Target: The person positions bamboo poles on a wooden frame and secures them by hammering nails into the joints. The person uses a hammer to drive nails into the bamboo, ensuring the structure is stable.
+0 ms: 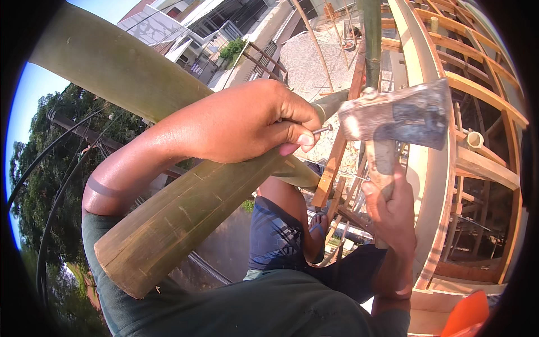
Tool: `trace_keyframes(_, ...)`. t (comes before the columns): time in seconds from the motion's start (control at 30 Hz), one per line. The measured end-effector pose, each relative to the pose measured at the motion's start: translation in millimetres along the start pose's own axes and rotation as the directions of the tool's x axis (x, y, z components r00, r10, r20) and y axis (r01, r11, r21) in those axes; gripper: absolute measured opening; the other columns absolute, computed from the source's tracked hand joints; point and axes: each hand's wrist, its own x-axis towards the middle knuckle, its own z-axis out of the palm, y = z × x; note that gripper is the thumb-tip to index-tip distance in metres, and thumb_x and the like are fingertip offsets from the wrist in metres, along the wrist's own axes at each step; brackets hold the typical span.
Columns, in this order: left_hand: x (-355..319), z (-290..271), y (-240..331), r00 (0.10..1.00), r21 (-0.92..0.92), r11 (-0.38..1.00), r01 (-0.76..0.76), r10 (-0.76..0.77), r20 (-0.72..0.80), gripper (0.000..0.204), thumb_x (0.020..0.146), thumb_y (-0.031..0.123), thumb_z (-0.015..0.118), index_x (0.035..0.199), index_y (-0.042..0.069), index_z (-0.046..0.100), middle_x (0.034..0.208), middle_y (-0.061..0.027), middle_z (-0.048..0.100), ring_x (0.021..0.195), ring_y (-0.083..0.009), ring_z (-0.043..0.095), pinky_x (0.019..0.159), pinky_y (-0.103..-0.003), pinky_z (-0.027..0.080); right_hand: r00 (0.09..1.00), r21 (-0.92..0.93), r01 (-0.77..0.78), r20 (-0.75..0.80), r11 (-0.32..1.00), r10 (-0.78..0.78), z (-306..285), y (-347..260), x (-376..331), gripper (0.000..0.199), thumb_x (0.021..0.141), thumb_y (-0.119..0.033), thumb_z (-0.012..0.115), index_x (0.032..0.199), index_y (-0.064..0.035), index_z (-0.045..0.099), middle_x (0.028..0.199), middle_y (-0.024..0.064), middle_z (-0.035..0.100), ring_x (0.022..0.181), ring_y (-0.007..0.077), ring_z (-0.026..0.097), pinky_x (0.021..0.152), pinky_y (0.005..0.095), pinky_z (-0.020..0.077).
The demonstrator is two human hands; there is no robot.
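Observation:
My left hand (pixel 247 123) bends over a thick bamboo pole (pixel 185 219) whose cut end points toward my left side. Between its thumb and fingers it pinches a metal nail (pixel 322 130), the head sticking out to the right. My right hand (pixel 390 210) is wrapped round the wooden handle of a hatchet (pixel 418 115). The worn steel head is raised just right of the nail, apart from it. Where the nail's point rests is hidden by my left fingers.
Another thick bamboo pole (pixel 123 64) slants across the upper left, and an upright bamboo post (pixel 371 45) stands beyond the hatchet. Timber framing (pixel 483 168) fills the right side. My foot (pixel 318 230) is in a sandal among boards, high above the ground. Dark cables (pixel 48 219) hang at the left.

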Motion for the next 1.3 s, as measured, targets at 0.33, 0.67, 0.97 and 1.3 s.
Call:
trace_keyframes(0.33,-2,1,4,1.000,-0.041,0.999,-0.019,0.018,-0.021,0.012,0.094,0.004,0.058,0.083,0.000,0.056,0.070,-0.0096,0.057,0.069,-0.0260,0.056,0.071,-0.040,0.046,0.980,0.803,-0.065,-0.060,0.592,0.189,3,6,-3,0.041,0.106,-0.030,0.060,0.129,0.0005,0.048,0.073,0.0056,0.056,0.052,0.0103,0.051,0.046,0.0240,0.0415)
trace_keyframes(0.67,1,3,-2,0.998,-0.017,0.998,-0.062,0.062,-0.021,0.019,0.096,0.009,0.060,0.080,0.000,0.055,0.068,-0.0115,0.056,0.066,-0.0280,0.055,0.069,-0.041,0.045,0.962,0.849,0.221,-0.272,0.480,0.038,-29,-1,7,0.041,0.105,-0.032,0.061,0.129,-0.0009,0.050,0.072,0.0062,0.056,0.050,0.0105,0.050,0.046,0.0242,0.0416)
trace_keyframes(0.97,-5,2,-5,0.993,0.071,0.993,0.099,-0.103,0.050,0.015,0.097,0.011,0.062,0.089,0.000,0.067,0.070,-0.0105,0.060,0.064,-0.0233,0.057,0.068,-0.039,0.047,0.980,0.855,0.133,-0.189,0.502,0.063,-20,20,-1,0.031,0.108,-0.028,0.055,0.121,-0.0002,0.048,0.067,0.0039,0.051,0.048,0.0079,0.046,0.042,0.0225,0.0391)
trace_keyframes(1.3,-6,5,-6,0.985,-0.216,0.973,-0.086,0.050,-0.165,0.015,0.102,0.013,0.065,0.098,-0.002,0.067,0.081,-0.0062,0.072,0.070,-0.0106,0.062,0.068,-0.030,0.050,0.965,0.713,0.000,-0.185,0.701,0.189,-12,-2,-1,0.032,0.107,-0.028,0.058,0.119,0.0001,0.048,0.065,0.0025,0.048,0.048,0.0064,0.043,0.042,0.0212,0.0356)
